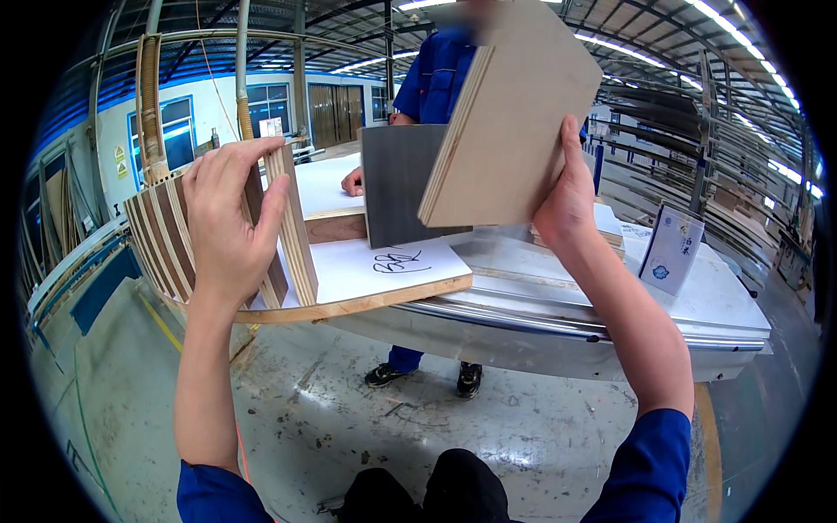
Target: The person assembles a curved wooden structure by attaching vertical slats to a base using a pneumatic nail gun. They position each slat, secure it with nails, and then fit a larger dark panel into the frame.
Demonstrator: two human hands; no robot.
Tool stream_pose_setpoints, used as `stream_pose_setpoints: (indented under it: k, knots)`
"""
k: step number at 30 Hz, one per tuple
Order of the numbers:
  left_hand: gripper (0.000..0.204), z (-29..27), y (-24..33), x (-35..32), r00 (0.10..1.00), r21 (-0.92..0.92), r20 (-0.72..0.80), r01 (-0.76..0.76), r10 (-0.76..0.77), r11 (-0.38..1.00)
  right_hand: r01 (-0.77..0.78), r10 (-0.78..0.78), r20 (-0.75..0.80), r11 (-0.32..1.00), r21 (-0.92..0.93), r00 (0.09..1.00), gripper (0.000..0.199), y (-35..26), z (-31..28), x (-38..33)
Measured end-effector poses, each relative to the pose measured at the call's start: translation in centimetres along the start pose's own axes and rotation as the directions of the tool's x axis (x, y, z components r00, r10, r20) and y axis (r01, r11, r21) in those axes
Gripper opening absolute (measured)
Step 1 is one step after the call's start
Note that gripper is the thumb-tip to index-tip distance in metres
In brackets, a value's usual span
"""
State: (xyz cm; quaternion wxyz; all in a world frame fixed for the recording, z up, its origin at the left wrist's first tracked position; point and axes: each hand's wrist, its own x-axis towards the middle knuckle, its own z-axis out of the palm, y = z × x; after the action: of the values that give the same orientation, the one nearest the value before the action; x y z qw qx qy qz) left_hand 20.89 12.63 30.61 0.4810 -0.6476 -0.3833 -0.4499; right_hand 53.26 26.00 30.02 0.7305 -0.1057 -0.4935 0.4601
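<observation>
My right hand (pixel 568 196) holds up a light tan plywood sample board (pixel 514 113), tilted, gripped at its lower right corner. My left hand (pixel 228 218) rests on a row of upright wood sample boards (pixel 166 235), fingers wrapped over the top of one striped-edge board (pixel 294 231). These stand on a white board with a plywood edge (pixel 375 283). Behind the raised board stands a dark grey panel (pixel 397 183).
A person in a blue work shirt (pixel 436 78) stands across the metal table (pixel 567 322), one hand on a white sheet. A white-and-blue carton (pixel 670 248) stands on the table at right. Concrete floor lies below; racks line the right wall.
</observation>
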Motion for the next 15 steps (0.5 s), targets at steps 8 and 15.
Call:
stream_pose_setpoints:
  k: [8, 15]
  knots:
    - [0.028, 0.7, 0.1, -0.2, 0.999, 0.024, -0.048, 0.006, -0.004, 1.000, 0.004, -0.003, 0.011, 0.999, -0.045, 1.000, 0.074, 0.6, -0.6, 0.7]
    - [0.028, 0.7, -0.1, -0.5, 0.998, 0.025, -0.069, -0.005, 0.007, 1.000, -0.020, 0.032, 0.072, 0.987, -0.161, 0.997, 0.065, 1.1, 1.0, -1.4]
